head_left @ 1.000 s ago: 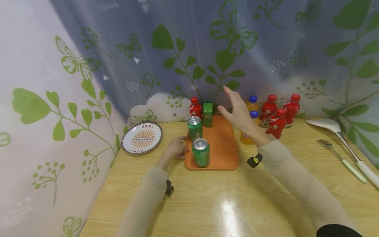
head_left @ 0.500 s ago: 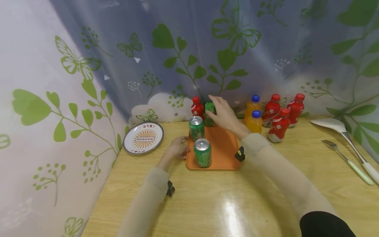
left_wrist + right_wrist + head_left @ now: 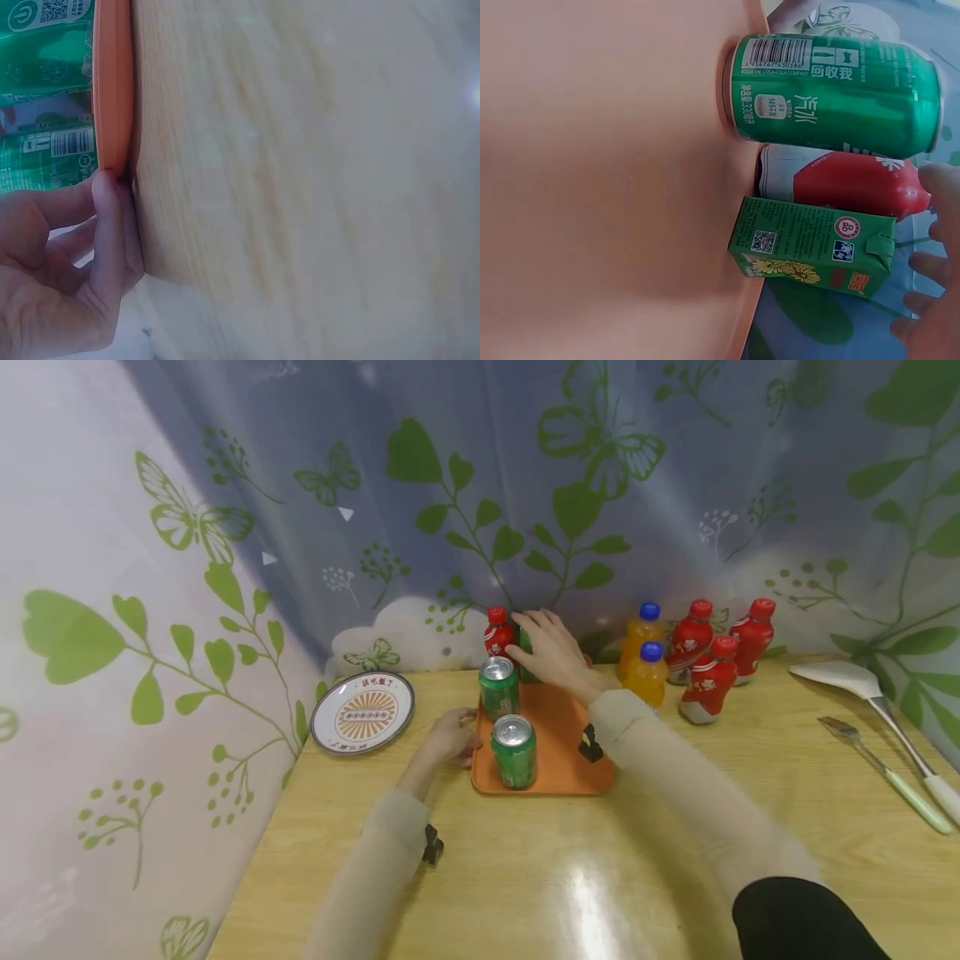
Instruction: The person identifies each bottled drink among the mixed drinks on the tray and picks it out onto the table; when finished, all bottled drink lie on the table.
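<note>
My left hand (image 3: 452,737) pinches the left rim of an orange tray (image 3: 566,756), thumb above and fingers below in the left wrist view. Two green soda cans stand upright on the tray's left side, a front can (image 3: 514,758) and a rear can (image 3: 498,695). At the back edge are a red bottle (image 3: 497,635) and a green drink carton (image 3: 810,244). My right hand (image 3: 553,652) reaches over the carton, largely covering it in the head view. In the right wrist view its fingers are spread near the carton's top, with a gap visible.
A patterned plate (image 3: 363,713) lies to the left by the wall. Right of the tray stand two orange juice bottles (image 3: 647,675) and three red bottles (image 3: 708,681). A fork (image 3: 862,745) and a white-headed turner (image 3: 847,678) lie at the far right. A patterned curtain backs the table.
My right hand has moved left and down from above the tray's right side to the carton. The left hand has stayed at the tray's rim. The cans have not moved on the tray.
</note>
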A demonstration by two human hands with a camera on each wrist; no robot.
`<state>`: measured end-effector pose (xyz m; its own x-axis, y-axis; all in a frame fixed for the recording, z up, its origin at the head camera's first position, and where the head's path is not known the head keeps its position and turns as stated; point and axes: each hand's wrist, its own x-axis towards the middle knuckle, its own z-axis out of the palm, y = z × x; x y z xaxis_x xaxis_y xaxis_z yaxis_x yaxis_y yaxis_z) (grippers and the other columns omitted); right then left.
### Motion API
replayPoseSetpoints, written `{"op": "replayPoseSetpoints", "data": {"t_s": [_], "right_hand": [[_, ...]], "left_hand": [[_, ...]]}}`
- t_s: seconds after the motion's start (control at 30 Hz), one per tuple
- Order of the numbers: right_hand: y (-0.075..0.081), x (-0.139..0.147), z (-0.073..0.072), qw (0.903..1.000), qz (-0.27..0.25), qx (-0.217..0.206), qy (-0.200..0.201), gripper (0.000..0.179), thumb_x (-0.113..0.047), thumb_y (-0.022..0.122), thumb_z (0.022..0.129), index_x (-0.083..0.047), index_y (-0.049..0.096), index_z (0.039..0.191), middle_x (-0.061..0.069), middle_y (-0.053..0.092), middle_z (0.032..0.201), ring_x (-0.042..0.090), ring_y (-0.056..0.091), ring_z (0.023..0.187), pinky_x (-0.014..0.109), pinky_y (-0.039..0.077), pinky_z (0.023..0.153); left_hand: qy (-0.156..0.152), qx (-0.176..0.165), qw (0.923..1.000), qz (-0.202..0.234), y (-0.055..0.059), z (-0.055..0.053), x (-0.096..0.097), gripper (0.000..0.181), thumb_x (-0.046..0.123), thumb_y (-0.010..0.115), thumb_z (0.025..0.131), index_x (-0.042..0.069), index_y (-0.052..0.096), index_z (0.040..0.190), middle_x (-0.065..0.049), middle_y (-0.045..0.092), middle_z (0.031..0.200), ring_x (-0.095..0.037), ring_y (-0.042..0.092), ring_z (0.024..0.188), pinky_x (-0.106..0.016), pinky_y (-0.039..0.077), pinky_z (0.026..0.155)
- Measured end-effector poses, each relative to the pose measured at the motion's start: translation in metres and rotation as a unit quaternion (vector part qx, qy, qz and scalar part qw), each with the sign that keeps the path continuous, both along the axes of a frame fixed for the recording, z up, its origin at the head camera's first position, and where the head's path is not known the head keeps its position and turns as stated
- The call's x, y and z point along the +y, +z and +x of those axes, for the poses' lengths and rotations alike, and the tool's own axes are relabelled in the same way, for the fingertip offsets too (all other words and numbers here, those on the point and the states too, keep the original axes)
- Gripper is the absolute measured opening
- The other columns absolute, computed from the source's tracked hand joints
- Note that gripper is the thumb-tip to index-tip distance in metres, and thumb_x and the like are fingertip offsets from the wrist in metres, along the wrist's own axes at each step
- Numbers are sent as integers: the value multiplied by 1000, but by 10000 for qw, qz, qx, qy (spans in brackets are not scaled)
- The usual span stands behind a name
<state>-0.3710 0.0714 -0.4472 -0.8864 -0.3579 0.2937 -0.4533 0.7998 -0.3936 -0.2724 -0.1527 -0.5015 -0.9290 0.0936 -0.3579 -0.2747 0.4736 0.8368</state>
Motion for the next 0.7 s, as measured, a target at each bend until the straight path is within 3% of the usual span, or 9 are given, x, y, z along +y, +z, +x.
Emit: {"op": "replayPoseSetpoints", "data": {"t_s": [0.2, 0.7], "right_hand": [[2, -7, -9, 9987, 493, 128, -60, 74, -52, 66, 101, -13, 45, 160, 18, 46, 161, 44, 32, 155, 56, 29, 135], [-8, -21, -25, 9954, 748, -50, -604, 80, -62, 72, 93, -19, 50, 157, 13, 43, 155, 41, 31, 150, 61, 43, 120]], "left_hand": [[68, -21, 10000, -47, 2, 1, 2, 67, -9, 64, 95, 8, 46, 158, -6, 60, 84, -14, 61, 66, -19, 59, 49], [-16, 23, 10000, -30, -4, -2, -2, 65, -5, 58, 96, 9, 46, 159, -5, 60, 81, -13, 60, 63, -21, 62, 51]]}}
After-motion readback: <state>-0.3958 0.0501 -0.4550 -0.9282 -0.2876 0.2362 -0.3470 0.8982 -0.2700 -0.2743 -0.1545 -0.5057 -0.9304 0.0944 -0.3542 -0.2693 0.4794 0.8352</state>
